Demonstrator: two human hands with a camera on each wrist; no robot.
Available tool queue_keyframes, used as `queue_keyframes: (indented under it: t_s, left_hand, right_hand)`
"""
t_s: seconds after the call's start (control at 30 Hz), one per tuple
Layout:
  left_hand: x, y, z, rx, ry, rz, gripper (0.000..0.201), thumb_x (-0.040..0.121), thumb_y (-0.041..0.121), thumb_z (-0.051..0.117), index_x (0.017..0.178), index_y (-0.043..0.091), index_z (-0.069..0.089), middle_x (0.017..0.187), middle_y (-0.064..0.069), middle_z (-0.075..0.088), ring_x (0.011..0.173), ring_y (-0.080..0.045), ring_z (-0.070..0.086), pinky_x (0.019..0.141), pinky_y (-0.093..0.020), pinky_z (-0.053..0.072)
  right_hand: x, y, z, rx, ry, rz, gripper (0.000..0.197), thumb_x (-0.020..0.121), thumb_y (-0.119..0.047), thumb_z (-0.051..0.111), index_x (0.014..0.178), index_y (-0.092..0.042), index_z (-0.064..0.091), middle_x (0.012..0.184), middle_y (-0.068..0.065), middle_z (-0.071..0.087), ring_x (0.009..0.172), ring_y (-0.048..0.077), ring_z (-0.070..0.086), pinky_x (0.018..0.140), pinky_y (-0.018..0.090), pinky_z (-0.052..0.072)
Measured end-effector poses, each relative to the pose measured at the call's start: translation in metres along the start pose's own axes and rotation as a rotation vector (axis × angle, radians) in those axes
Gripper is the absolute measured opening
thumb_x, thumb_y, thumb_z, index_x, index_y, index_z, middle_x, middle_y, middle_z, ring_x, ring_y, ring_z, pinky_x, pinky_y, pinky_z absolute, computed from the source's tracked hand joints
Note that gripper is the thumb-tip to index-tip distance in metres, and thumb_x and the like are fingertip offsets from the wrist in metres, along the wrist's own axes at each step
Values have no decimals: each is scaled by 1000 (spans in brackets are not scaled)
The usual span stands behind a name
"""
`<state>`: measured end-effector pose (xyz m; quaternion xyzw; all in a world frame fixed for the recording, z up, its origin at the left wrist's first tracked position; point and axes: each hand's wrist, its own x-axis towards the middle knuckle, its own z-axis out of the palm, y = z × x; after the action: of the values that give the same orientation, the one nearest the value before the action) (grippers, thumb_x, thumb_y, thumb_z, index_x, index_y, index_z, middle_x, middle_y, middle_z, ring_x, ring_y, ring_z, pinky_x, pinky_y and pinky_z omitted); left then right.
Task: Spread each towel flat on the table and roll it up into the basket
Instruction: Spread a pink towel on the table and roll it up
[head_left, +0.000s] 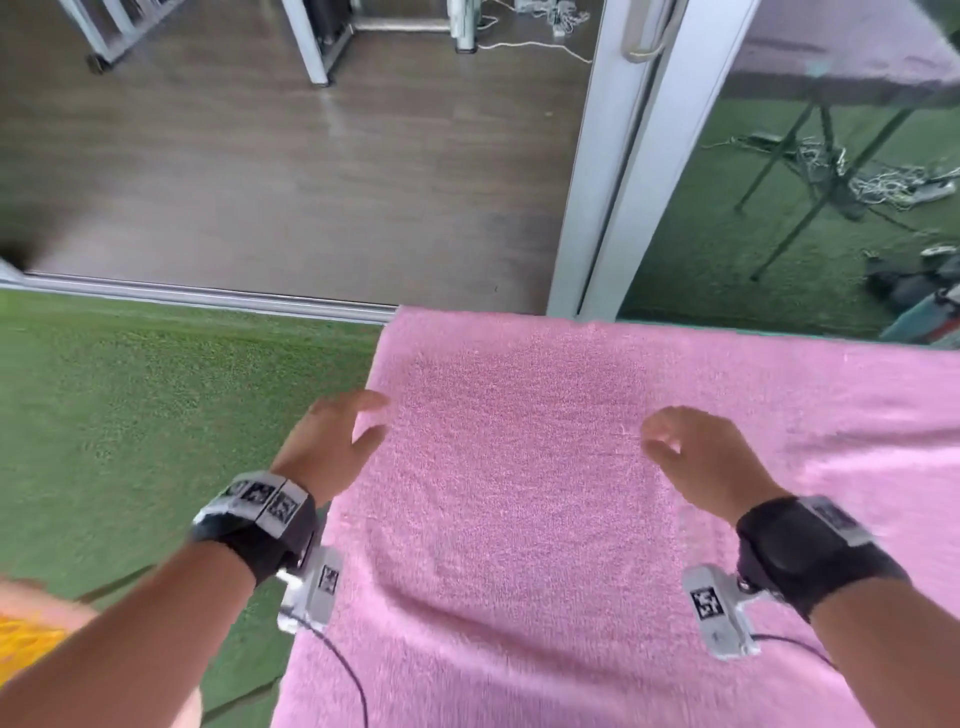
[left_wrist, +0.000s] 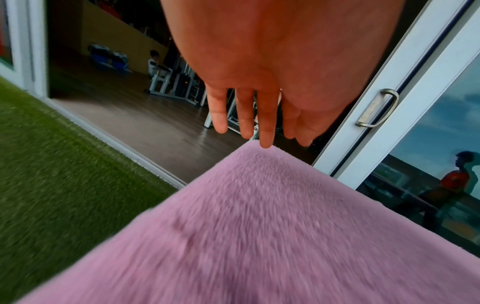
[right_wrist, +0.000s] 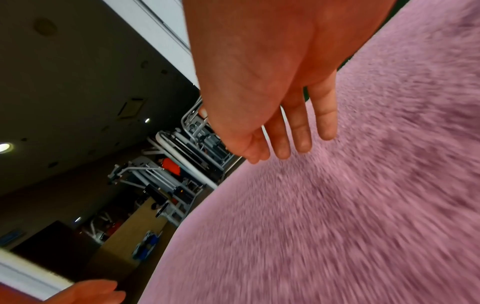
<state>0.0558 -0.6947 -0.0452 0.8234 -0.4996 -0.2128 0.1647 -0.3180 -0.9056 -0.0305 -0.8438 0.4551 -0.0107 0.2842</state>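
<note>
Both hands (head_left: 519, 447), seemingly relaxed, hover over pink towel (head_left: 519, 519).

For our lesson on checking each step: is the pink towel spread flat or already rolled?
Spread flat. The towel lies open with only slight wrinkles, no roll started; both the left hand and right hand are open above it.

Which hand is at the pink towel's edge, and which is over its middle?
The left hand is at the pink towel's left edge; the right hand is over its middle.
</note>
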Motion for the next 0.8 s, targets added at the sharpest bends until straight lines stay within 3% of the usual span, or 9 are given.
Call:
queue_keyframes:
  t_s: [0.1,0.2,0.3,0.4,0.47,0.57,0.67,0.73,0.8]
  left_hand:
    - [-69,-1,17,-27,43,-21,32,96,34,57,128,35,56,124,23,54,119,-6,50,101,-34,44]
    - [-137,3,44,1,76,-38,28,94,32,60,121,38,60,122,21,55,118,-6,46,97,-30,41]
    - [-201,5,74,12,88,-77,22,92,34,62,114,38,63,116,22,54,114,-6,45,93,-28,39]
    - [-252,7,99,28,115,-116,23,86,42,59,109,39,64,113,19,55,108,-9,47,92,-32,45]
    - [-280,7,112,61,91,-159,26,85,34,68,110,37,64,116,16,55,108,-10,46,94,-34,46]
    - [-316,5,126,134,64,-175,41,80,29,73,119,31,62,126,10,51,114,-11,44,97,-35,48]
    - [-336,-2,133,169,81,-162,50,82,32,74,129,26,59,133,4,50,121,-16,44,101,-36,46]
    - [-342,-5,134,178,101,-142,42,85,32,72,125,25,62,133,5,52,120,-17,46,100,-39,48]
    - [-344,-6,133,187,133,-91,26,84,27,74,110,26,67,127,5,56,113,-18,50,93,-40,52]
  right_hand:
    - [-44,-7,23,35,-93,-57,9,98,-31,58,100,-34,66,93,-18,67,82,-5,61,75,19,50]
    - [-82,-13,48,6,-166,-153,12,97,-30,59,88,-33,67,80,-20,67,72,-4,62,72,22,54]
    - [-121,-18,67,-12,-245,-278,19,94,-27,61,76,-33,60,67,-18,61,63,0,59,58,16,46]
    - [-159,-19,84,-62,-333,-387,23,93,-29,62,73,-35,51,68,-19,56,62,-2,54,55,13,35]
    - [-185,-18,95,-112,-373,-458,23,93,-35,61,75,-36,46,73,-20,52,63,-4,49,56,12,33]
    - [-225,-16,113,-141,-426,-554,15,90,-46,60,90,-35,50,93,-20,49,75,-3,45,65,9,35]
    - [-250,-9,135,-204,-349,-577,24,87,-53,57,100,-32,56,106,-17,49,98,1,44,80,17,48]
    - [-259,-5,145,-189,-253,-578,18,91,-52,56,93,-34,60,98,-21,50,96,1,45,77,19,51]
    - [-266,-5,150,-181,-167,-579,18,94,-47,57,83,-33,62,87,-23,51,89,-1,44,73,17,49]
